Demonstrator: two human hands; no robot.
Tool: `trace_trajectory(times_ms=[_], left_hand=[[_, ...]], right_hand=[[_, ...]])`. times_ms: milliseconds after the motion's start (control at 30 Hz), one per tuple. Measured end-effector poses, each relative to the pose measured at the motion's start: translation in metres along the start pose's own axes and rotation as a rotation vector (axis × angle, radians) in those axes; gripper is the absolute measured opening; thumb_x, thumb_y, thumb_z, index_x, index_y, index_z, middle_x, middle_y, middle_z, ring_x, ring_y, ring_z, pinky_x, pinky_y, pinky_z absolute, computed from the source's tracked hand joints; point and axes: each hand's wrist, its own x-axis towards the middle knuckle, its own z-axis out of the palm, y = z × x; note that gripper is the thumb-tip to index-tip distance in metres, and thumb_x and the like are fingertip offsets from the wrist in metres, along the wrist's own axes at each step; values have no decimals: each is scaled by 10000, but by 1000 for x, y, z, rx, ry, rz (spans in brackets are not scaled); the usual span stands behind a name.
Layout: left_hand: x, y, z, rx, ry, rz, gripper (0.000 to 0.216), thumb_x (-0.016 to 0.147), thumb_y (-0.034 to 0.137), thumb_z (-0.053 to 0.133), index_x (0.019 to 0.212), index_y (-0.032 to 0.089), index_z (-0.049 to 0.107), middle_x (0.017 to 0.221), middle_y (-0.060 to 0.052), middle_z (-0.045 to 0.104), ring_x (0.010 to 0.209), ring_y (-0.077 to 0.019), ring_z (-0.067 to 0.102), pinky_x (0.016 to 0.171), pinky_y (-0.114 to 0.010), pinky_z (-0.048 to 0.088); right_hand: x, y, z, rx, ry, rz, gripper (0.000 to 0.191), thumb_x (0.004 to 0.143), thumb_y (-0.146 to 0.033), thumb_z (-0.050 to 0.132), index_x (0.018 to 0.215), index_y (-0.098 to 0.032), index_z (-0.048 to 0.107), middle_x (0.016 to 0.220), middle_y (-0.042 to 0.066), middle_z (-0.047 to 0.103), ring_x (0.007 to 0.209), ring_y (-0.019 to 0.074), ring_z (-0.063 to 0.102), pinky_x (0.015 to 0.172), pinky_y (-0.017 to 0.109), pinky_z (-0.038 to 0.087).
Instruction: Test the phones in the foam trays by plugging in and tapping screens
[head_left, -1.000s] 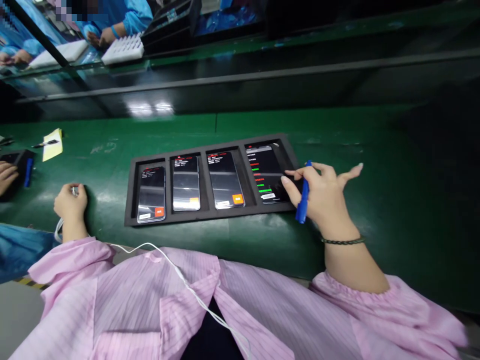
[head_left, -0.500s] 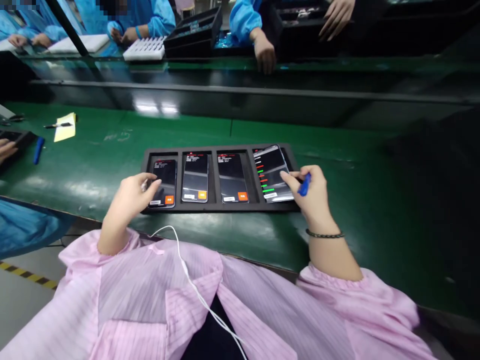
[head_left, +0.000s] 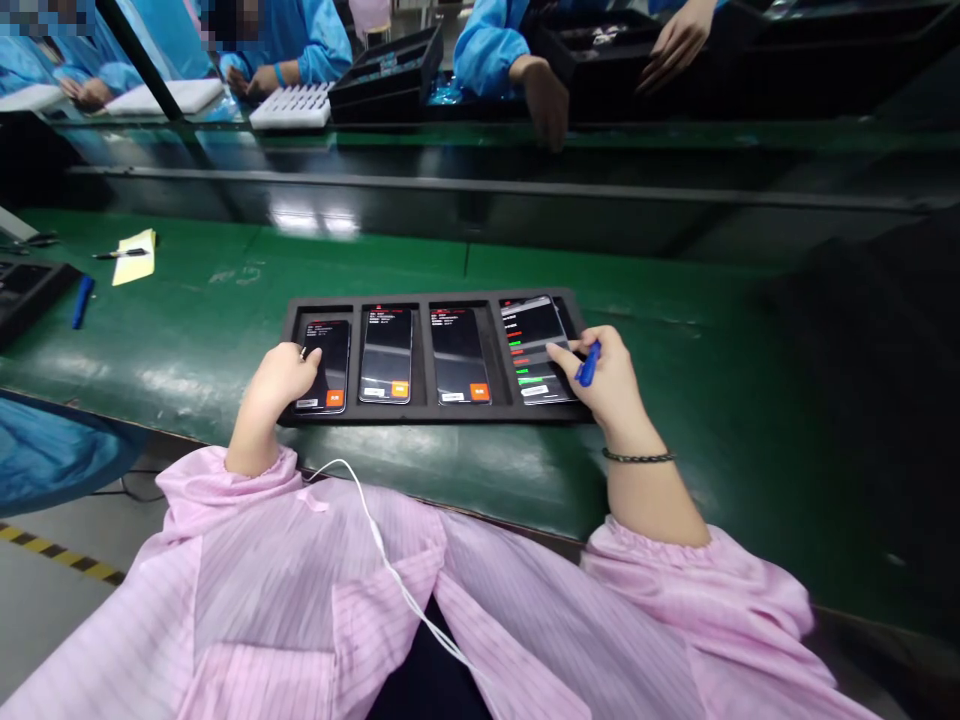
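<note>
**Left hand (head_left: 281,378) and right hand (head_left: 611,380) at opposite ends of a four-slot tray (head_left: 424,412)**

The hands are apart. The left hand, a second ago resting on the table (head_left: 720,400) well left of the tray, is now at its left end, fingers curled over the left side of the leftmost phone (head_left: 330,362). A small bright piece shows at its fingertips, too small to identify; whether the hand grips anything cannot be told.

The right hand keeps a blue pen (head_left: 589,364) clasped in its fingers. Its thumb lies on the right edge of the rightmost phone (head_left: 534,350); any grip beneath is hidden. That phone sits askew in the right end slot, its screen showing red and green lines. Half a second ago it stood more tilted.

The second phone (head_left: 386,350) and third phone (head_left: 459,350) lie between the hands, face up in their own slots, each with an orange block on the screen.

A narrow strip of table separates the tray from the near edge, where a white cable (head_left: 375,530) hangs over the pink garment (head_left: 270,560). Open surface extends right of the tray and behind it to a raised dark ledge (head_left: 495,215). Far left lie a yellow paper (head_left: 136,265), a black pen (head_left: 124,254) across it, and a second blue pen (head_left: 82,302).
</note>
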Motion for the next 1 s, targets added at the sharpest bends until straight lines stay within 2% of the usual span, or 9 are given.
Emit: trace_trajectory(times_ms=[133, 333, 433, 533, 600, 700, 767, 833, 1000], left_hand=[[7, -12, -5, -225, -26, -25, 326, 904, 409, 549, 744, 149, 663, 753, -76, 719, 734, -234, 663, 646, -276, 427], [10, -22, -7, -396, -75, -38, 362, 843, 412, 578, 570, 175, 593, 578, -14, 613, 582, -172, 542, 612, -267, 395], [1, -19, -16, -257, 11, -60, 301, 856, 378, 578, 662, 165, 667, 651, -55, 670, 677, -222, 624, 639, -280, 421], [-20, -3, -22, -150, 146, -46, 309, 907, 370, 544, 966, 146, 747, 885, -114, 759, 888, -282, 705, 740, -303, 480], [-38, 17, -20, -123, 114, 55, 355, 943, 384, 517, 1106, 155, 735, 1025, -134, 770, 986, -294, 717, 815, -316, 504], [-57, 58, -4, -12, -75, 265, 362, 983, 394, 480, 1065, 151, 735, 1058, -163, 768, 1038, -319, 721, 865, -351, 521], [-59, 82, 9, 50, -141, 260, 373, 997, 377, 469, 1109, 114, 708, 1104, -211, 748, 1068, -331, 720, 857, -360, 536], [-52, 98, 19, 53, -135, 196, 388, 1001, 342, 473, 1203, 73, 666, 1162, -246, 725, 1112, -324, 711, 885, -359, 540], [-26, 112, 27, 26, -129, 90, 324, 945, 214, 528, 1166, 66, 712, 1239, -276, 693, 1147, -333, 697, 912, -375, 537]], right_hand=[[3, -8, -4, 178, -36, 233, 503, 723, -527, 751, 816, -253, 340, 635, -75, 440, 633, 144, 479, 796, 367, 465], [9, -19, -14, 306, -33, 294, 544, 590, -537, 763, 752, -256, 327, 555, -100, 324, 533, 110, 383, 578, 276, 390], [10, -21, -23, 344, -27, 331, 584, 533, -583, 755, 728, -252, 314, 560, -87, 359, 524, 109, 391, 532, 265, 365], [9, -26, -35, 340, -66, 342, 578, 509, -565, 762, 699, -248, 318, 577, -69, 391, 537, 121, 414, 527, 275, 370], [8, -33, -43, 196, -151, 317, 494, 537, -485, 755, 661, -243, 343, 561, -66, 371, 541, 124, 397, 581, 314, 410], [8, -54, -49, -205, -153, 280, 312, 656, -343, 667, 635, -238, 374, 563, -38, 427, 602, 157, 429, 856, 508, 452], [8, -73, -44, -344, -58, 208, 227, 736, -292, 588, 663, -237, 381, 632, -3, 527, 688, 194, 495, 1026, 635, 334], [4, -91, -32, -369, -48, 81, 184, 787, -281, 539, 694, -234, 388, 691, 16, 582, 761, 220, 546, 1092, 683, 244], [-17, -120, 16, -550, -289, -130, 81, 865, -259, 484, 839, -196, 528, 812, 80, 649, 946, 303, 598, 1067, 769, 212]])
